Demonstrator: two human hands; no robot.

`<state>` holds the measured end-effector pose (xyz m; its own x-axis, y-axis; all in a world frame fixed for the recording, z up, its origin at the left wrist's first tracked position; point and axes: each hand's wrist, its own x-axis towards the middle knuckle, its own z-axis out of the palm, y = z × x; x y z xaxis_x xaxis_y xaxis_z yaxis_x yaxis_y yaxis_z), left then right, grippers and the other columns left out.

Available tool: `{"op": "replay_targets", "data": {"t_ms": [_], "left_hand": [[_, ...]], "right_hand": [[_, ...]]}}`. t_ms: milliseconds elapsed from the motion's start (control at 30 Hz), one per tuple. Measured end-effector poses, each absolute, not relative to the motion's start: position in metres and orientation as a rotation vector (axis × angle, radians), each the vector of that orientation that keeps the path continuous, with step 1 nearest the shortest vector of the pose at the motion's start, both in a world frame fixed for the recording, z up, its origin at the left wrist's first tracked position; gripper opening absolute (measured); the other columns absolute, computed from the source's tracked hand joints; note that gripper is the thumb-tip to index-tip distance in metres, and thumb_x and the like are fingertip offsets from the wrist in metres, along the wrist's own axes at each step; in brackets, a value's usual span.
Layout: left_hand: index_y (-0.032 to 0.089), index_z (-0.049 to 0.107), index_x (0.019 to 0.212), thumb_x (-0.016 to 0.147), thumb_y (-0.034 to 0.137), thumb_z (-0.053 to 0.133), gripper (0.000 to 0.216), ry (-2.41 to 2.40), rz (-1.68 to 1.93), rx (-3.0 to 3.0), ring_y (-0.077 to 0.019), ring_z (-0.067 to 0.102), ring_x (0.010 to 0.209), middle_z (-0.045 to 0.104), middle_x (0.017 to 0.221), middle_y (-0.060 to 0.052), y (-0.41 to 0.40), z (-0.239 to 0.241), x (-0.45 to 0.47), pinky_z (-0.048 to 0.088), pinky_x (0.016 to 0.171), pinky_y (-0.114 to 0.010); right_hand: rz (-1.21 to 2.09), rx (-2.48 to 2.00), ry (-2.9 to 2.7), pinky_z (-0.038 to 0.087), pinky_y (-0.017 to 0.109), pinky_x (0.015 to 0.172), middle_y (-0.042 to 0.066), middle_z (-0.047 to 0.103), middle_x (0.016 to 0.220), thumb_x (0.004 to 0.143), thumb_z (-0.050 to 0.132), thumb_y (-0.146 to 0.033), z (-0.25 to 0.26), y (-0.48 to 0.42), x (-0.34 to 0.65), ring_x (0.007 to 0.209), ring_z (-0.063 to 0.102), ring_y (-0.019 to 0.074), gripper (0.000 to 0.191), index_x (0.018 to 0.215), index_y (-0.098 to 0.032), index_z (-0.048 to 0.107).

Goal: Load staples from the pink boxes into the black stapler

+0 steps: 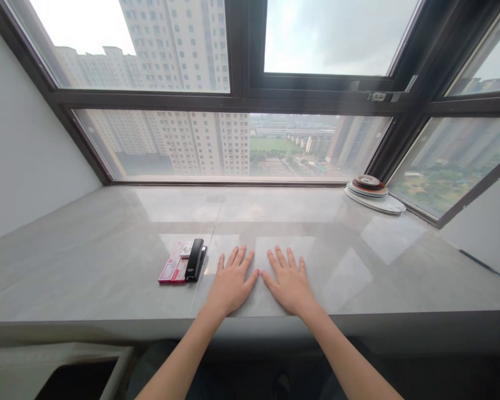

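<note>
Black oblong plastic stapler (pixel 195 260) lies on a glossy pale-grey stone-look countertop (pixel 87 266); everything placed from it. Bare left hand (pixel 229 282), palm down, fingers spread, is just right of the stapler, not touching it. Bare right hand (pixel 290 283), same pose, is farther right. Both grips fully opened out, holding nothing, flat on the countertop.

Progress, my judgement: handling looks not begun; stapler unheld, picking up and use both left undone.

Flat pink-and-white printed packet (pixel 169 270) sits against the stapler's left side; can't tell if partly under it. Small white printed box (pixel 186 249) is at its upper left. Stack of round and oval plates (pixel 375 203), white and brown, is well right and beyond.

Count: two hands, one stapler, one small box, one plate stack (plates inside not countable); packet looks like one, maybe two.
</note>
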<state>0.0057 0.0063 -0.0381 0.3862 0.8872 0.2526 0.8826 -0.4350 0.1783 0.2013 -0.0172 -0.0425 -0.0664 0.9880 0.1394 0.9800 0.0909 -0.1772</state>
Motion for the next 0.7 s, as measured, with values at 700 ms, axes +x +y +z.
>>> {"op": "replay_targets", "data": {"t_ms": [700], "left_hand": [[0.035,0.039,0.157,0.107,0.041,0.032,0.05,1.659,0.541,2.576,-0.024,0.024,0.157,0.031,0.168,0.001,-0.017,-0.038,-0.008,0.021,0.126,-0.055]], "right_hand": [[0.038,-1.934,-2.117,0.002,0.056,0.124,0.002,0.02,0.172,0.105,0.032,-0.056,-0.046,-0.021,0.203,0.158,0.007,0.0334,0.064,0.164,-0.031,0.03]]}}
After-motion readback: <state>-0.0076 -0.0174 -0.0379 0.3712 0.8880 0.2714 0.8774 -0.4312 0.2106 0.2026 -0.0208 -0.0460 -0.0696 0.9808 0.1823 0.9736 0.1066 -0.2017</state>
